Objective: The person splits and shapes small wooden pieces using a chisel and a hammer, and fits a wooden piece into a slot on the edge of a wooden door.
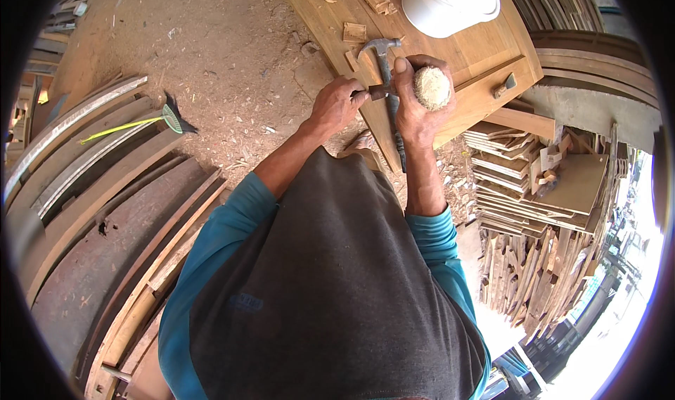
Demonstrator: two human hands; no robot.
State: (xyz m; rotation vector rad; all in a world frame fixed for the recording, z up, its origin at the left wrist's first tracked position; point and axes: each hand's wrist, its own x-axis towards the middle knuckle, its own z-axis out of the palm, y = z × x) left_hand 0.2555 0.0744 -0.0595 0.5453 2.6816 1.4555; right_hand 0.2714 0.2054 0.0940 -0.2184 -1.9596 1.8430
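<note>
Over the near edge of a wooden panel, my right hand wraps round a thick cylindrical wooden piece, its pale, frayed end facing up. My left hand is closed on the thin end of a short dark piece. That piece reaches across to my right hand's fingers; whether it joins the wooden cylinder I cannot tell. Below both hands lies a claw hammer on the panel, its dark handle pointing toward me and partly hidden behind my right hand and wrist.
A white bucket stands on the panel, with wood offcuts and a small tool nearby. Stacked boards fill the left side; wood pieces are piled at right. A green fan-shaped rake rests at left. Shavings litter the floor.
</note>
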